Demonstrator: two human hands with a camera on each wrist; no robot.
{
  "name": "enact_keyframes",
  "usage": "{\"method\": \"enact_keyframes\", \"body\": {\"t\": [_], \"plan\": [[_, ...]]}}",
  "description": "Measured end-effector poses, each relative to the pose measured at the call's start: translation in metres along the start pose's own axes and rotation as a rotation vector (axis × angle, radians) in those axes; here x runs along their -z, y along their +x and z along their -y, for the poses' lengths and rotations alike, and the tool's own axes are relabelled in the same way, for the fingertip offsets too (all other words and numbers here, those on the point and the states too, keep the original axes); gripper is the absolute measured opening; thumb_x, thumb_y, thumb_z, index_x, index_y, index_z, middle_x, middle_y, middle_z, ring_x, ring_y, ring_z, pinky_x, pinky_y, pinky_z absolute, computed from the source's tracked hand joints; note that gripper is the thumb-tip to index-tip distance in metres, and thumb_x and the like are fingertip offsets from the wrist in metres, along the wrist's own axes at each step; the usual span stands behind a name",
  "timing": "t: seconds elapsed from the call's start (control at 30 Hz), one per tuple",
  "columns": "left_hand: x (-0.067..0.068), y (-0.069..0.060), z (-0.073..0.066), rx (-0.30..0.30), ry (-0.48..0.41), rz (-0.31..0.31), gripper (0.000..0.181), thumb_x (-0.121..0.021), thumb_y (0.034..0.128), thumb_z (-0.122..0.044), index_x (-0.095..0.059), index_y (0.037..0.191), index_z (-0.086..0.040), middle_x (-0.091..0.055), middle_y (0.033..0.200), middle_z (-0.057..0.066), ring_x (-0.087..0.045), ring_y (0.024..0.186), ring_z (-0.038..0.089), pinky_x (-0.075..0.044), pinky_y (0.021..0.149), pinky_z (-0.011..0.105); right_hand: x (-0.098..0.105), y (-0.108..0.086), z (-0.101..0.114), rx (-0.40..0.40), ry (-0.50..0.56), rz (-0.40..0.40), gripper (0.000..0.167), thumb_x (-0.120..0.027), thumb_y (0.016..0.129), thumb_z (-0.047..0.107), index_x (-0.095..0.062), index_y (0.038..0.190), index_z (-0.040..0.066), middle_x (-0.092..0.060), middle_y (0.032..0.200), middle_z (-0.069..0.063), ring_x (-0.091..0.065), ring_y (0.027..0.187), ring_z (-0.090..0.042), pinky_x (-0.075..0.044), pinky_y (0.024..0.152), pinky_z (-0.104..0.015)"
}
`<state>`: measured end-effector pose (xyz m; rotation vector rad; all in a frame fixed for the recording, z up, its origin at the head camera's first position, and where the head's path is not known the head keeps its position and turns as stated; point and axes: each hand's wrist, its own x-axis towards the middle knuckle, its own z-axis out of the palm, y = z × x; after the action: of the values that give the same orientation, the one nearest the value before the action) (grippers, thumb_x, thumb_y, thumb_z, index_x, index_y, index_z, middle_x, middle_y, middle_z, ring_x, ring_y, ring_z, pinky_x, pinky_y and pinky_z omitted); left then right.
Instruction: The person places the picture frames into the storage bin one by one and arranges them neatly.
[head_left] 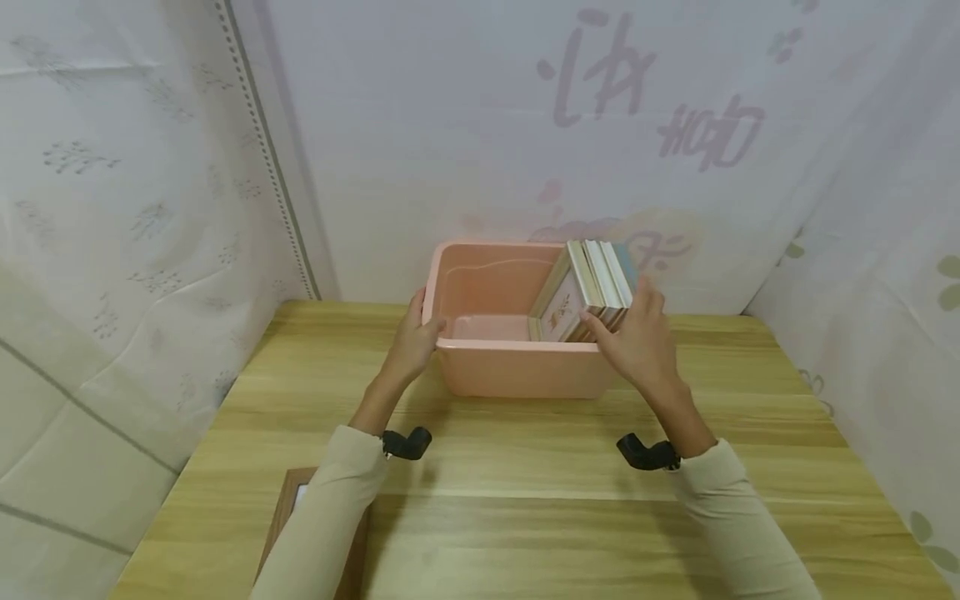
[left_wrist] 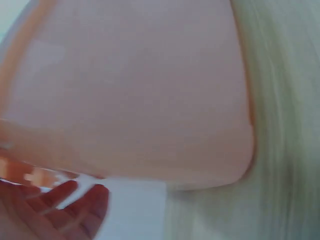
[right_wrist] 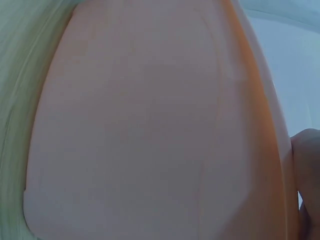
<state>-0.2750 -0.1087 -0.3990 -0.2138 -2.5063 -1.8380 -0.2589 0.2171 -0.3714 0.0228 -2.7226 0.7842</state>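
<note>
A pink plastic basin (head_left: 525,371) stands near the back of the wooden table. My left hand (head_left: 411,346) grips its left rim, thumb over the edge and fingers along the outside. In the left wrist view, fingers (left_wrist: 70,207) show beside the basin's outer wall. Several picture frames (head_left: 596,275) lean together in the right end of the basin, and the leftmost shows a small floral picture. Around this stack my right hand (head_left: 643,346) holds with the thumb at the front and the fingers at the far right. The right wrist view mostly shows the basin's outer wall (right_wrist: 140,120).
On the table (head_left: 540,517), a brown wooden frame (head_left: 279,521) lies at the lower left, partly hidden under my left sleeve (head_left: 322,517). A printed fabric wall (head_left: 420,150) rises right behind the basin, with more fabric on both sides.
</note>
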Motion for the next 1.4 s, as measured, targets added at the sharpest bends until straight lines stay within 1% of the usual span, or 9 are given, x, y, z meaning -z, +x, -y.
{"method": "enact_keyframes", "body": {"t": [0.13, 0.2, 0.37, 0.43, 0.63, 0.9, 1.17, 1.27, 1.4], "plan": [[0.01, -0.01, -0.004, -0.01, 0.199, 0.015, 0.061, -0.029, 0.105, -0.041, -0.024, 0.157, -0.009, -0.044, 0.149, 0.018, -0.047, 0.132, 0.035, -0.039, 0.107, 0.055, -0.001, -0.001, 0.0, -0.004, -0.057, 0.029, 0.105, -0.052, 0.091, 0.064, -0.002, 0.158, 0.002, -0.026, 0.143, -0.038, -0.048, 0.113, -0.057, -0.05, 0.075, -0.064], [0.014, -0.015, -0.006, -0.02, 0.241, 0.022, 0.059, -0.022, 0.1058, -0.045, -0.04, 0.145, -0.006, -0.052, 0.135, 0.019, -0.05, 0.125, 0.035, -0.042, 0.102, 0.054, -0.002, -0.001, 0.0, -0.009, -0.073, 0.032, 0.104, -0.051, 0.091, 0.065, -0.004, 0.158, 0.001, -0.027, 0.142, -0.038, -0.047, 0.113, -0.056, -0.05, 0.074, -0.063], [0.026, -0.032, -0.005, -0.022, 0.27, 0.058, 0.068, -0.01, 0.1059, -0.048, -0.048, 0.139, -0.002, -0.051, 0.138, 0.021, -0.046, 0.131, 0.038, -0.039, 0.106, 0.055, -0.002, -0.001, 0.0, -0.005, -0.061, 0.015, 0.101, -0.053, 0.091, 0.064, -0.008, 0.157, 0.002, -0.03, 0.138, -0.038, -0.049, 0.109, -0.054, -0.05, 0.072, -0.062], [0.03, -0.041, -0.003, -0.009, 0.302, 0.084, 0.069, -0.012, 0.1063, -0.048, -0.036, 0.15, 0.0, -0.042, 0.151, 0.022, -0.037, 0.14, 0.041, -0.032, 0.113, 0.059, -0.002, -0.001, -0.001, 0.004, -0.048, 0.004, 0.1, -0.054, 0.091, 0.062, -0.009, 0.156, 0.002, -0.031, 0.136, -0.038, -0.05, 0.106, -0.053, -0.051, 0.073, -0.062], [0.032, -0.07, 0.008, 0.061, 0.571, 0.178, 0.069, -0.026, 0.1063, -0.045, -0.031, 0.151, 0.008, -0.036, 0.152, 0.03, -0.032, 0.14, 0.05, -0.029, 0.11, 0.066, 0.001, -0.001, -0.001, 0.021, -0.015, -0.033, 0.097, -0.057, 0.091, 0.058, -0.011, 0.156, 0.002, -0.033, 0.132, -0.039, -0.05, 0.102, -0.052, -0.05, 0.075, -0.063], [0.04, -0.122, 0.032, 0.168, 0.895, 0.158, 0.064, -0.038, 0.104, -0.035, -0.031, 0.149, 0.01, -0.02, 0.154, 0.039, -0.015, 0.139, 0.064, -0.025, 0.101, 0.078, -0.002, -0.003, -0.002, 0.03, 0.021, -0.019, 0.095, -0.056, 0.092, 0.057, -0.012, 0.157, 0.003, -0.031, 0.133, -0.038, -0.047, 0.104, -0.051, -0.047, 0.076, -0.063], [0.052, -0.161, 0.055, 0.195, 1.004, 0.132, 0.064, -0.047, 0.102, -0.034, -0.034, 0.146, 0.011, -0.02, 0.151, 0.043, -0.014, 0.132, 0.072, -0.023, 0.086, 0.088, -0.001, -0.003, -0.002, 0.051, 0.039, -0.025, 0.094, -0.056, 0.093, 0.054, -0.013, 0.156, 0.001, -0.031, 0.132, -0.039, -0.046, 0.104, -0.05, -0.047, 0.078, -0.063], [0.053, -0.169, 0.058, 0.265, 1.043, 0.166, 0.068, -0.042, 0.103, -0.04, -0.033, 0.148, 0.009, -0.019, 0.151, 0.043, -0.014, 0.131, 0.073, -0.022, 0.084, 0.089, -0.001, -0.004, -0.002, 0.042, 0.043, -0.014, 0.092, -0.056, 0.093, 0.055, -0.015, 0.156, 0.001, -0.03, 0.133, -0.038, -0.045, 0.106, -0.051, -0.046, 0.078, -0.063], [0.053, -0.177, 0.058, 0.351, 1.014, 0.199, 0.076, -0.035, 0.1031, -0.051, -0.03, 0.15, 0.009, -0.017, 0.152, 0.043, -0.015, 0.128, 0.075, -0.023, 0.082, 0.09, -0.001, -0.004, -0.002, 0.026, 0.045, 0.007, 0.09, -0.055, 0.093, 0.057, -0.019, 0.153, 0.001, -0.029, 0.134, -0.037, -0.044, 0.107, -0.051, -0.046, 0.078, -0.063]]}}
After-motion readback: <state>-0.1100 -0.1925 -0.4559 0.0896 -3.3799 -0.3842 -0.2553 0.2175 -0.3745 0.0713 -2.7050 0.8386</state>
